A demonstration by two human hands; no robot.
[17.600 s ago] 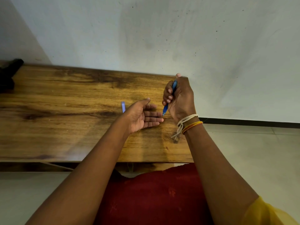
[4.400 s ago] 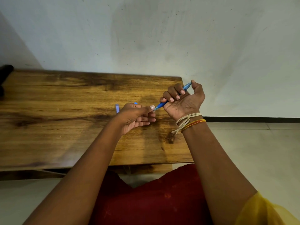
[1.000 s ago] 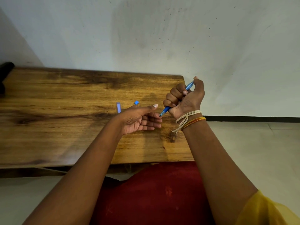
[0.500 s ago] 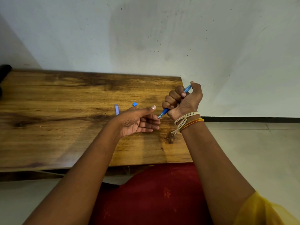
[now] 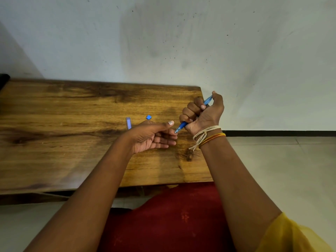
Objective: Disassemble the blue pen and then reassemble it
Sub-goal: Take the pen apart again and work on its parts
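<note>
While right hand (image 5: 203, 113) gripped blue pen (image 5: 181, 126) in fist, tip pointed at left hand (image 5: 154, 136), half-open, palm up; two small blue parts (image 5: 128, 123) lay on counter (image 5: 72, 142).

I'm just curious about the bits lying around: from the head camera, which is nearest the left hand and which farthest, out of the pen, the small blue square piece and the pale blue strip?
1. Pen, tip at the left hand's fingers.
2. and 3. Small blue piece and pale blue strip, both just behind the hand: too close to call.
</note>
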